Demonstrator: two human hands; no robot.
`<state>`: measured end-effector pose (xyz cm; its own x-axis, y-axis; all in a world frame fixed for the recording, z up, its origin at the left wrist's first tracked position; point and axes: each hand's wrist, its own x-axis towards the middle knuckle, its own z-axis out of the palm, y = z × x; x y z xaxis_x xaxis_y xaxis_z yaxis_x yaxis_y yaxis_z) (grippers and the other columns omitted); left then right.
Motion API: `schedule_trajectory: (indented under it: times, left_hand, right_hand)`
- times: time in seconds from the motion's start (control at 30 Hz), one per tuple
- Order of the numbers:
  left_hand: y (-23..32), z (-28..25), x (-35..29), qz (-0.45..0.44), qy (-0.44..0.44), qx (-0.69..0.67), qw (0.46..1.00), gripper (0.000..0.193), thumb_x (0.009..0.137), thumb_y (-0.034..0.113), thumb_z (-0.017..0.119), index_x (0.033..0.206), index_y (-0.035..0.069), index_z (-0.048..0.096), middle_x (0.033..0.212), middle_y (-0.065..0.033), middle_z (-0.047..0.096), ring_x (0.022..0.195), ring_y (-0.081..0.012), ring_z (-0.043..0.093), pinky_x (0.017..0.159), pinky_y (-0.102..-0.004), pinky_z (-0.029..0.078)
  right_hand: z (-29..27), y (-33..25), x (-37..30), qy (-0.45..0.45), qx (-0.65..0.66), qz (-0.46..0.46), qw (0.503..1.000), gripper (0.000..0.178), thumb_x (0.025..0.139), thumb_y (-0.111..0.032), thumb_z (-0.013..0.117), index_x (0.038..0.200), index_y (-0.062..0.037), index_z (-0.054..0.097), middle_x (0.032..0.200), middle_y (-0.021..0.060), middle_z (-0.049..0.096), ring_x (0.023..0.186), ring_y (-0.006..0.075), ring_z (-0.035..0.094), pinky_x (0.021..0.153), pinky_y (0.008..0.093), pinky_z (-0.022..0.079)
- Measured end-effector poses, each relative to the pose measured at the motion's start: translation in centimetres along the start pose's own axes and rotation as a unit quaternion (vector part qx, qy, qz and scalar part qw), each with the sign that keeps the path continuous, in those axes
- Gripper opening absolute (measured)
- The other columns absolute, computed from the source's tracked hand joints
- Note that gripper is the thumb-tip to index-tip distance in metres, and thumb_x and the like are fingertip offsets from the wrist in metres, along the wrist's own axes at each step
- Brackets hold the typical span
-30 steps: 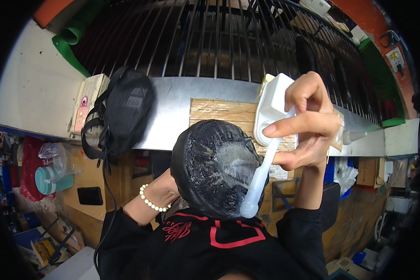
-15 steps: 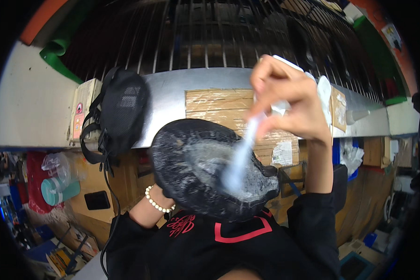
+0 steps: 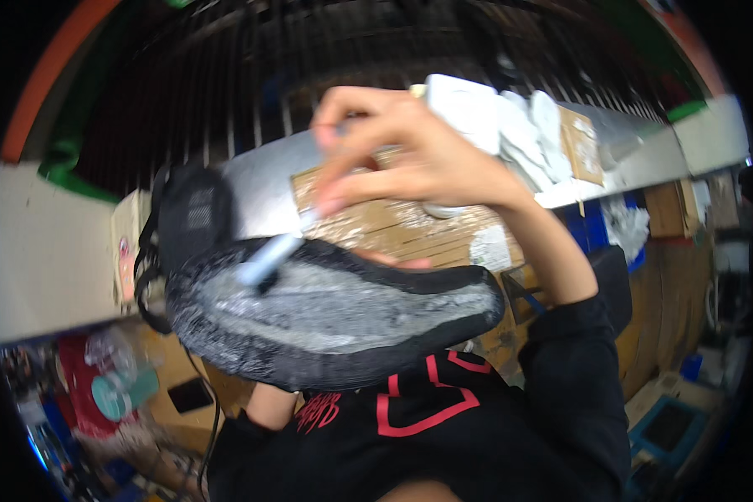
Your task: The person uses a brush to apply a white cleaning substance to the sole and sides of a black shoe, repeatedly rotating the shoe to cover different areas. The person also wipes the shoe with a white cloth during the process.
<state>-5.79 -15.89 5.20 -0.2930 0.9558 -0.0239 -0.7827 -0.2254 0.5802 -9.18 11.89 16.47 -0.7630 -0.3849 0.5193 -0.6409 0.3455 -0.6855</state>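
Note:
My left hand [image 3: 400, 260] grips a black shoe [image 3: 343, 305] from below. Its underside faces up, with a whitish, wet-looking patch along the middle. Most of that hand is hidden behind the shoe; some fingers show past its far edge. Between thumb and fingers, my right hand [image 3: 418, 151] pinches a pale brush [image 3: 272, 258]. The brush's dark tip rests at the wide left end of the shoe's underside. Both the brush and that hand are somewhat blurred.
Behind the shoe, a cardboard sheet [image 3: 393, 219] lies on a metal ledge [image 3: 268, 188]. White pieces [image 3: 519, 134] are piled at its right. A black bag [image 3: 194, 213] stands left, near dark bars [image 3: 309, 84]. Lower left are a teal container [image 3: 125, 393] and a phone [image 3: 191, 395].
The shoe has turned and now lies lengthwise from left to right. My right hand has moved left with the brush, from the shoe's right part to its left end.

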Motion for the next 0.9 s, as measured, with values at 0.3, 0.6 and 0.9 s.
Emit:
schedule_trajectory:
  times: [0.3, 0.6, 0.9]
  left_hand:
    - [3.1, -1.8, 0.4, 0.108, -0.123, -0.092, 0.982, 0.132, 0.063, 0.05, 0.095, 0.158, -0.001, 0.018, 0.155, -0.0343, 0.027, 0.141, -0.0452, 0.038, 0.115, -0.0595, 0.039]
    - [9.7, -2.9, 2.5, 0.119, -0.151, -0.108, 0.975, 0.144, 0.06, 0.061, 0.093, 0.159, -0.002, 0.009, 0.144, -0.0448, 0.036, 0.135, -0.0543, 0.046, 0.111, -0.0653, 0.042]
    - [12.4, -1.4, 1.4, 0.152, -0.125, -0.056, 0.979, 0.118, 0.079, 0.02, 0.088, 0.165, 0.027, 0.008, 0.154, -0.0099, 0.032, 0.128, -0.0404, 0.051, 0.116, -0.0528, 0.04]
  right_hand:
    - [-10.3, 2.7, -8.7, 0.181, 0.063, 0.248, 0.95, 0.025, 0.085, -0.028, 0.084, 0.096, -0.0082, 0.074, 0.093, 0.0005, 0.069, 0.089, 0.0108, 0.064, 0.079, 0.0278, 0.05]
    - [-14.6, 11.3, -15.0, 0.223, -0.302, 0.501, 0.78, 0.045, 0.07, -0.028, 0.093, 0.104, -0.0029, 0.08, 0.089, 0.013, 0.078, 0.086, 0.0252, 0.075, 0.086, 0.0362, 0.055]
    - [-13.5, 11.4, -15.8, 0.286, -0.327, 0.453, 0.779, 0.02, 0.083, -0.016, 0.082, 0.1, -0.0067, 0.082, 0.087, 0.0172, 0.076, 0.085, 0.0269, 0.074, 0.081, 0.0361, 0.054]
